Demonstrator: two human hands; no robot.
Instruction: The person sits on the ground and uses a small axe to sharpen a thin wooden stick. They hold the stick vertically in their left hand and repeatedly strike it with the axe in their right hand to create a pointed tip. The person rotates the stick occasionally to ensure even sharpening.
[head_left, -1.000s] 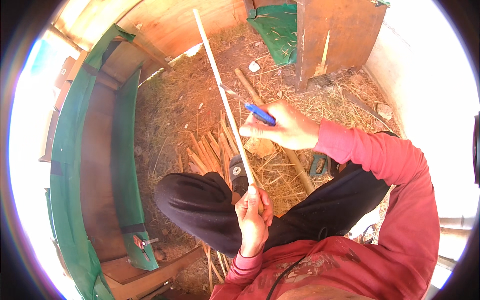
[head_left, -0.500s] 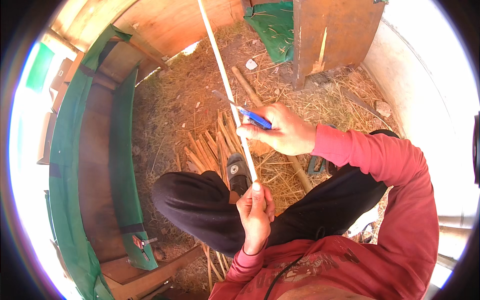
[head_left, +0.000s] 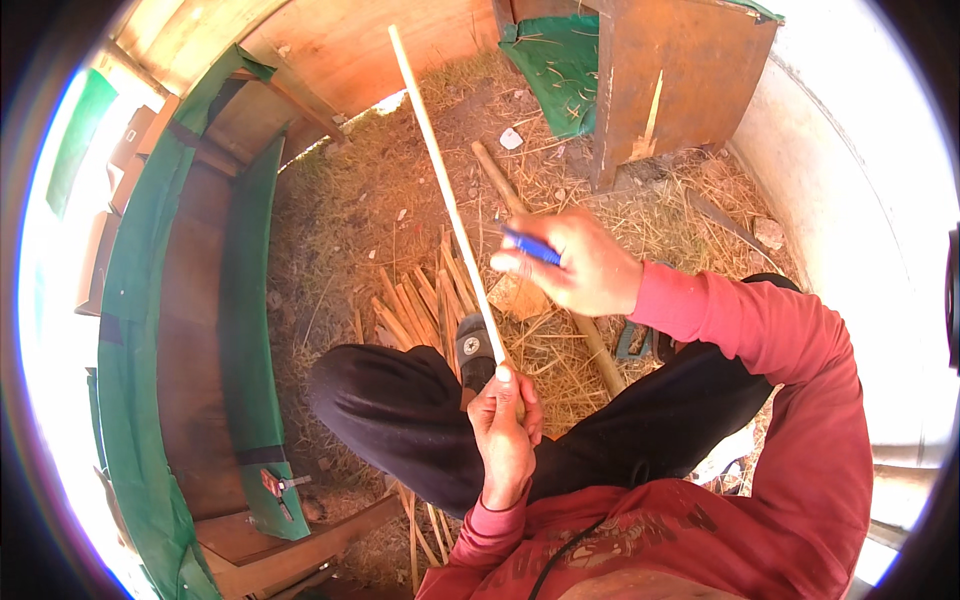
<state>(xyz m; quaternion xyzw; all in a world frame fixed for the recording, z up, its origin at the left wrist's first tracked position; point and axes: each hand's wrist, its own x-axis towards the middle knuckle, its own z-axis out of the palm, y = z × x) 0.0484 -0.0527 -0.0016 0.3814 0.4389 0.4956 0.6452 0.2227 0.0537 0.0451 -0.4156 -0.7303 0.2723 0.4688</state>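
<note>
A long, thin, pale wooden stick [head_left: 440, 172] slants up and away from my lap, its far tip pointing at the back wall. My left hand [head_left: 503, 425] is closed round its near end, thumb lying along the wood. Just right of the stick, my right hand [head_left: 583, 262] grips a utility knife [head_left: 532, 246] with a blue handle. The knife and the right hand are apart from the stick; the blade is blurred and hard to make out. Below the stick, split wooden strips [head_left: 415, 305] lie in a pile by my shoe [head_left: 475, 343].
A green-covered bench [head_left: 150, 330] runs along the left, with a small clamp-like tool [head_left: 280, 484] on its near end. A round pole [head_left: 500, 180] lies on the straw-strewn ground. At the back right stands a brown wooden panel [head_left: 690, 80], beside a pale wall [head_left: 840, 130].
My right hand with the knife has moved slightly right, off the stick. The stick's far end has come lower, so its tip now shows. The left hand keeps its hold.
</note>
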